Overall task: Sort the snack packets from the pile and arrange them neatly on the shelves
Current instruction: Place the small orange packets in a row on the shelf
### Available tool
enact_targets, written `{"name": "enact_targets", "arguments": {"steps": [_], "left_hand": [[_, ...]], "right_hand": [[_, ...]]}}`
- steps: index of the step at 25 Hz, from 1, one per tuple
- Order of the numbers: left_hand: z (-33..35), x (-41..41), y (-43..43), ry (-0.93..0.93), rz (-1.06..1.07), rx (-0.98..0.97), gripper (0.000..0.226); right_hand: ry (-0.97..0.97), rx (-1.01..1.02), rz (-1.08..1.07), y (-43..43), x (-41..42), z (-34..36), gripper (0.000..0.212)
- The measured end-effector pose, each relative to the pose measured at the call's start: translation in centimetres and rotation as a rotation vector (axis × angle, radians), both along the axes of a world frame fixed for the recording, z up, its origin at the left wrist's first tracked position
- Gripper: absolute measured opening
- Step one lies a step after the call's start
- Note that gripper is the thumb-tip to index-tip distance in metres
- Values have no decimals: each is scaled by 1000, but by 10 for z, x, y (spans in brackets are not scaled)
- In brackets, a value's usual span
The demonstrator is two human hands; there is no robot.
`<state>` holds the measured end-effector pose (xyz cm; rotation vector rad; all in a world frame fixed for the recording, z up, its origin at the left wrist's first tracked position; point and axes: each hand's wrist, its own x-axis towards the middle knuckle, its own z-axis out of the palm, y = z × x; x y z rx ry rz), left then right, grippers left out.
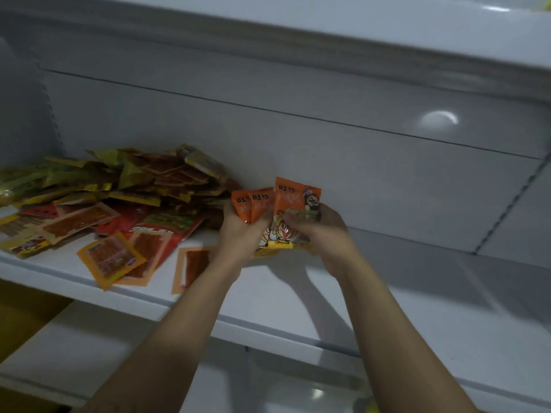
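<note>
Forearms [179, 338] reach over the shelf [387, 278]. Left hand [241, 231] grips fanned orange packets [253, 205]; right hand [323, 231] pinches another packet [293, 198] beside them, all just right of the pile [134, 186].

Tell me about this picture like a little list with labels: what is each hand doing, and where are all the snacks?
place: white shelf
left hand: grips small orange packets, fanned out and upright
right hand: grips a cartoon packet, also orange, close beside the others
pile: yellow, red and orange packets heaped on the left of the shelf
loose packets: lie flat in front of the pile, near the shelf's front edge
</note>
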<state>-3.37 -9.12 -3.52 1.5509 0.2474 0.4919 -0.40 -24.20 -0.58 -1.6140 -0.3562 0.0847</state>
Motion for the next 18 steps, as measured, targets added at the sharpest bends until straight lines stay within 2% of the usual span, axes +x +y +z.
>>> {"name": "enact_targets", "arguments": {"steps": [2, 5, 8, 10, 13, 18], "left_hand": [[1, 1, -31, 4, -57, 21, 68], [6, -3, -85, -48, -160, 39, 39], [14, -10, -149, -34, -315, 47, 26], [16, -11, -192, 7, -464, 29, 30], [20, -19, -263, 121, -625, -29, 55], [26, -52, -388, 175, -866, -1, 48]], "right_hand": [[2, -6, -53, -31, -6, 1, 31], [3, -17, -116, -85, -14, 1, 33], [9, 24, -212, -148, -33, 5, 31], [23, 49, -282, -195, -48, 6, 26], [46, 55, -388, -272, -74, 7, 26], [27, 145, -628, -396, -132, 0, 24]]}}
